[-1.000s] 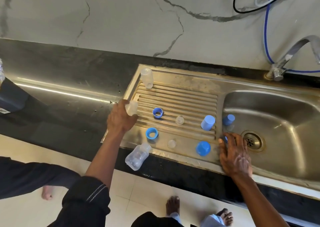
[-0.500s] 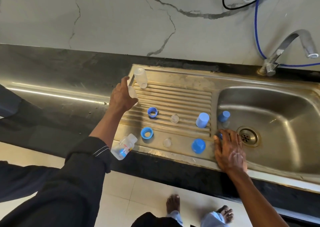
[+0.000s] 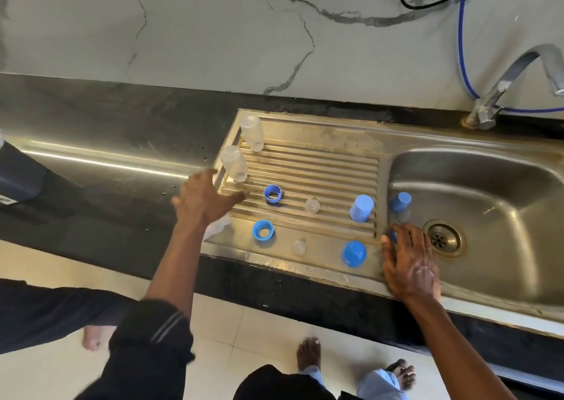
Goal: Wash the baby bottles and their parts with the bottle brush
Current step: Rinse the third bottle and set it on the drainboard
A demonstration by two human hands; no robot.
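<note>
Upper left corner of the drainboard (image 3: 305,143): two clear baby bottles standing mouth-down, far bottle (image 3: 251,132) and near bottle (image 3: 234,163), just beside each other. Just below them, left hand (image 3: 204,199), motion-blurred, fingers spread wide, gripping nothing, apart from the near bottle. Under its wrist, a pale blurred object (image 3: 218,226), too smeared to identify.

Across the frame's middle, lying loose:
- upper blue ring (image 3: 272,193) and lower blue ring (image 3: 263,230)
- two clear teats, one on the ribs (image 3: 312,205), one on the flat front strip (image 3: 299,247)
- tall blue cap (image 3: 361,208) and round blue cap (image 3: 354,253)
- a third blue cap (image 3: 400,202) inside the basin's left wall

Right of centre, right hand (image 3: 409,262) lying flat on the sink's front rim, fingers straight, holding nothing. Small blue piece (image 3: 394,235) showing between its fingers, drain (image 3: 444,238) just beside them. Tap (image 3: 503,85) at upper right.
</note>
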